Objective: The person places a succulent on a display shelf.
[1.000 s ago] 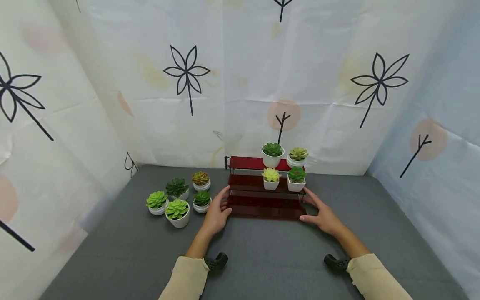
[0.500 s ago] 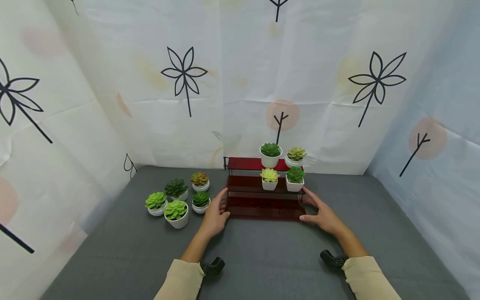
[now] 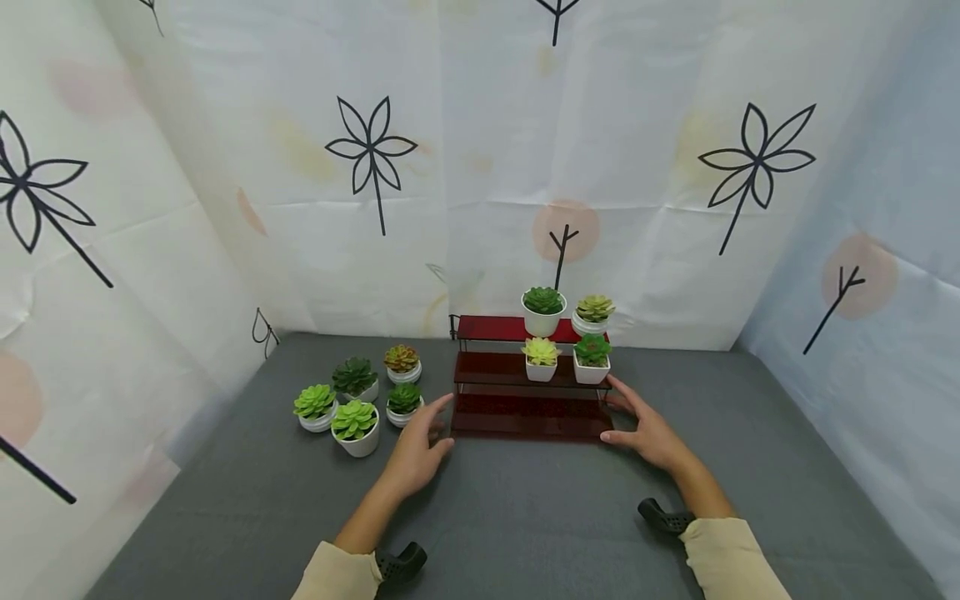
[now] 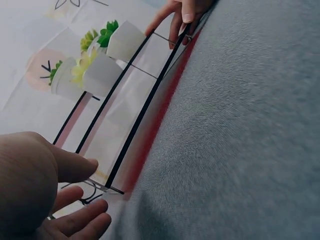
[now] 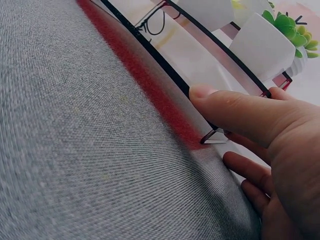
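Observation:
A three-tier display rack (image 3: 487, 367) with dark red shelves stands at the back of the table. My right hand (image 3: 651, 435) holds its right end; in the right wrist view the thumb (image 5: 220, 102) lies on the front edge, other fingers beside the end. My left hand (image 3: 414, 458) is just off the left end, fingers spread, holding nothing. The left wrist view shows a gap between it and the rack (image 4: 132, 132). On the right half of the upper two tiers stand several white-potted succulents, including a green one (image 3: 592, 360) and a pale yellow one (image 3: 541, 360). The lowest tier bears none.
Left of the rack, several more potted succulents (image 3: 356, 429) stand close together on the grey tabletop (image 3: 540, 508); one small dark green plant (image 3: 404, 404) is near my left hand. Patterned cloth (image 3: 495, 150) hangs behind and at both sides. A thin cord loop (image 3: 262, 332) hangs at the back left.
My left hand has let go of the rack's left end and drawn back toward the lower left. My right hand stays at the right end. The plants have not moved.

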